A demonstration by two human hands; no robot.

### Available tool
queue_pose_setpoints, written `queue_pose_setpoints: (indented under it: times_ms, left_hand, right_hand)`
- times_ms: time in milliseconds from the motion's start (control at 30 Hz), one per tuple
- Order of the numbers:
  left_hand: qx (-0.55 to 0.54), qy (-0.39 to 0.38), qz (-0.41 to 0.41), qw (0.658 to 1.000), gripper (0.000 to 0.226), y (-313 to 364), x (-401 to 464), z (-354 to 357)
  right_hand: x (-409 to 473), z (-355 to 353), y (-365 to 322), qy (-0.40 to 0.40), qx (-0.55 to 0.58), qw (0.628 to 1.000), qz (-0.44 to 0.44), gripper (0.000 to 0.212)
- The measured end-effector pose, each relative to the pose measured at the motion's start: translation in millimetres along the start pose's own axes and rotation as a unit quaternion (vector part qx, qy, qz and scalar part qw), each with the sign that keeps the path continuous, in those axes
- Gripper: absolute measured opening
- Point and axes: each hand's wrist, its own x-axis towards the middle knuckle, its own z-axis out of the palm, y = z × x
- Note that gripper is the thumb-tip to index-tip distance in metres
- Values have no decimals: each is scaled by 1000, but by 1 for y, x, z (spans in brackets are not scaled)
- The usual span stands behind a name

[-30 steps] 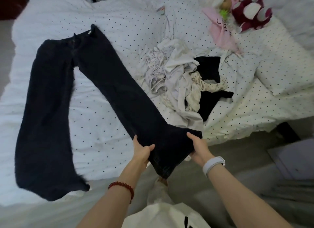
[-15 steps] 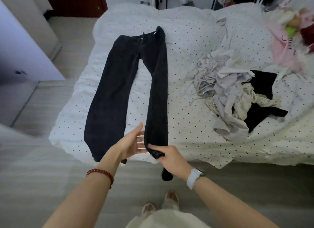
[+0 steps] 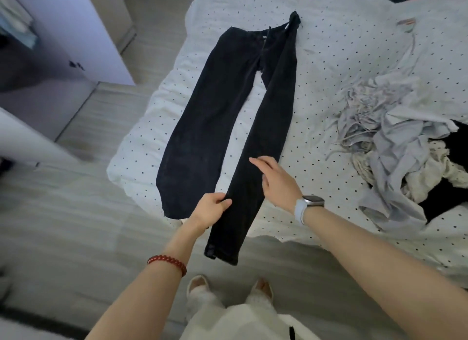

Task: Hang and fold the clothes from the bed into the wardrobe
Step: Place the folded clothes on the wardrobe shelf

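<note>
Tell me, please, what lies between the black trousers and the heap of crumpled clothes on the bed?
Only bare dotted bedsheet separates the black trousers from the clothes heap, as the head view shows.

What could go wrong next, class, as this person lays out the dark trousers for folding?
1. The right trouser leg overhangs the bed edge; if the left hand loosens its grip, it may slide toward the floor.
2. The right hand is flat over the fabric, holding nothing, so only one hand controls it.
3. The clothes heap lies close and could snag during folding.

Black trousers point(image 3: 222, 116) lie flat on the bed point(image 3: 329, 61), one leg overhanging; crumpled clothes point(image 3: 395, 147) heaped beside.
</note>
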Motion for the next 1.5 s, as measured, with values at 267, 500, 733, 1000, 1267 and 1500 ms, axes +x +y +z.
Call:
queue_pose_setpoints:
  times_ms: [267,500,733,1000,1267,1500]
  left_hand:
    - [-82,-7,-14,996,26,-68,4,-93]
    - [-85,7,-90,992,24,-160,31,-161]
    - [-6,43,-152,987,36,-191,88,-181]
    - [14,41,-82,996,45,-133,116,-184]
    - [24,74,-19,997,41,-32,182,-169]
    - [18,90,-22,996,16,-27,181,-167]
  right_hand:
    - [123,29,-68,-165,-304,932,-109,79]
    - [181,123,-134,-238,-345,894,-155,74]
    - [188,168,-137,-129,-192,971,-58,51]
    - [188,140,-86,52,47,975,212,45]
    - [220,116,-29,80,306,843,435,39]
    - [191,117,-25,41,471,762,442,11]
